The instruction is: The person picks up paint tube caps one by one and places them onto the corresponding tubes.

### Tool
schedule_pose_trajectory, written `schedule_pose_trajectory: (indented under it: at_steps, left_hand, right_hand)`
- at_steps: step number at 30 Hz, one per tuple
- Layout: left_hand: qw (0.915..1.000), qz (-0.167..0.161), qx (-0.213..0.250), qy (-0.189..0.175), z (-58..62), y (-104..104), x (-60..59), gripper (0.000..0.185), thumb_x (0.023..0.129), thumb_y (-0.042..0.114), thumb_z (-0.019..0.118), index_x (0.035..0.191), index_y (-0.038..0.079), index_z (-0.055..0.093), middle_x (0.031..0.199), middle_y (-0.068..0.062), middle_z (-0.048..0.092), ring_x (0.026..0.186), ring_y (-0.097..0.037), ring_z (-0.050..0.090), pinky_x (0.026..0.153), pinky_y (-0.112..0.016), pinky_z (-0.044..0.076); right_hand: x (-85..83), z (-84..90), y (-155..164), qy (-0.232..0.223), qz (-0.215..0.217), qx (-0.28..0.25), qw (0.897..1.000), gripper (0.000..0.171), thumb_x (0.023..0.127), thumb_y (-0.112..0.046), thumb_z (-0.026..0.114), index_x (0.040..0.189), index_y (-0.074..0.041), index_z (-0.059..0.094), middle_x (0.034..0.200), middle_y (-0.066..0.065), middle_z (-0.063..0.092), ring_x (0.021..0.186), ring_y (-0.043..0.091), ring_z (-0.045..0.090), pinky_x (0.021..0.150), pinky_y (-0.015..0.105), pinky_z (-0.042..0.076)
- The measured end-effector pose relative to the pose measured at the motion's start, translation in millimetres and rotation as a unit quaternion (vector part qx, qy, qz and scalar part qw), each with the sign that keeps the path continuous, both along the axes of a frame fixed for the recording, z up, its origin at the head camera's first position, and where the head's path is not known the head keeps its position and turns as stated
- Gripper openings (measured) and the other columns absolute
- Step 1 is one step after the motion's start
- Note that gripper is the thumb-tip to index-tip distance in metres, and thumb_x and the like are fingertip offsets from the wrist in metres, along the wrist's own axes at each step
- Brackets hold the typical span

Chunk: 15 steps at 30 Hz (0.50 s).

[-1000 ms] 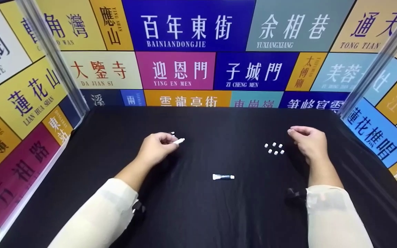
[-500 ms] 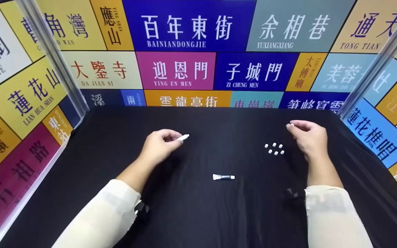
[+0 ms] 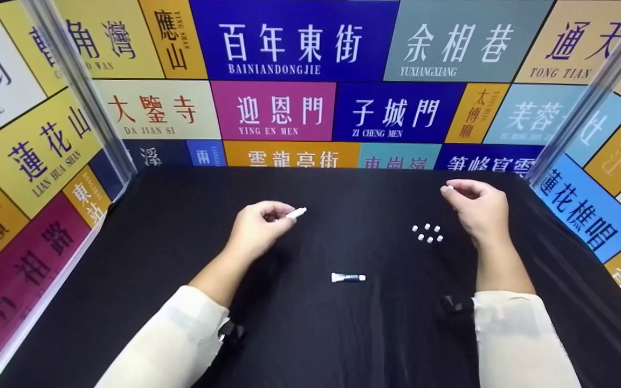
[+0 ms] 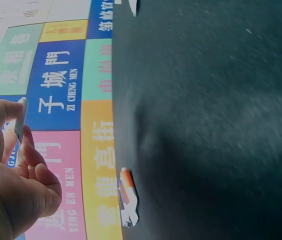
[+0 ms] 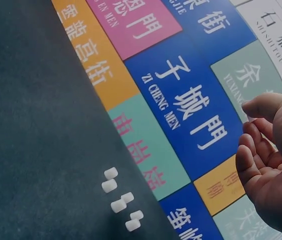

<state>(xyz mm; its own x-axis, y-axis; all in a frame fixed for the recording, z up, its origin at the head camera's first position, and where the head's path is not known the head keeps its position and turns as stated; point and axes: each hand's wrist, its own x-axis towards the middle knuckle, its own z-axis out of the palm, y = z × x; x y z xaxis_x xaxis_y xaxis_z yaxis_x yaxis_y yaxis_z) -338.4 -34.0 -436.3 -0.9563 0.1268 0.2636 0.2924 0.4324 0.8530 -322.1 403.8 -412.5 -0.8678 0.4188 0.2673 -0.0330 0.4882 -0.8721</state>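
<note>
In the head view my left hand [image 3: 263,227] pinches a small tube [image 3: 297,213] between thumb and fingers. Its narrow white end points up and to the right, clear of the black cloth. The left wrist view shows this tube [image 4: 22,117] edge-on at the fingertips of the left hand [image 4: 18,167]. Across from it, my right hand [image 3: 477,207] pinches a tiny white piece, which looks like a cap [image 3: 450,187]; the fingers mostly cover it. Several white caps [image 3: 429,240] stand in a cluster just left of that hand. One dark-and-white tube [image 3: 349,277] lies at mid-table.
Another tube [image 4: 128,197], orange and white, lies on the cloth in the left wrist view; the left hand hides it in the head view. Black cloth [image 3: 310,334] covers the table. Printed panels [image 3: 273,110] with large characters stand behind and at both sides.
My left hand has moved right and slightly away with the tube. The right hand has risen a little, away from the cluster, still pinching the cap. The objects on the cloth have stayed put.
</note>
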Motion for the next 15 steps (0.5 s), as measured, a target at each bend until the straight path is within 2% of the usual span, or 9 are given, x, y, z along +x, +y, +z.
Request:
schedule_pose_trajectory:
  at_steps: [15]
  left_hand:
    - [0.9997, -0.011, 0.017, 0.015, 11.6, 12.0, 7.8, 0.013, 0.089, 0.023, 0.086, 0.102, 0.021, 0.086, 0.086, 0.004, 0.079, 0.076, -0.011, 0.063, 0.069, -0.023, 0.051]
  right_hand:
    - [6.9, 19.4, -16.3, 0.044, 0.009, 0.017, 0.999, 0.038, 0.091, -0.032, 0.087, 0.117, -0.005, 0.082, 0.084, -0.029, 0.072, 0.082, -0.005, 0.069, 0.077, 0.008, 0.055]
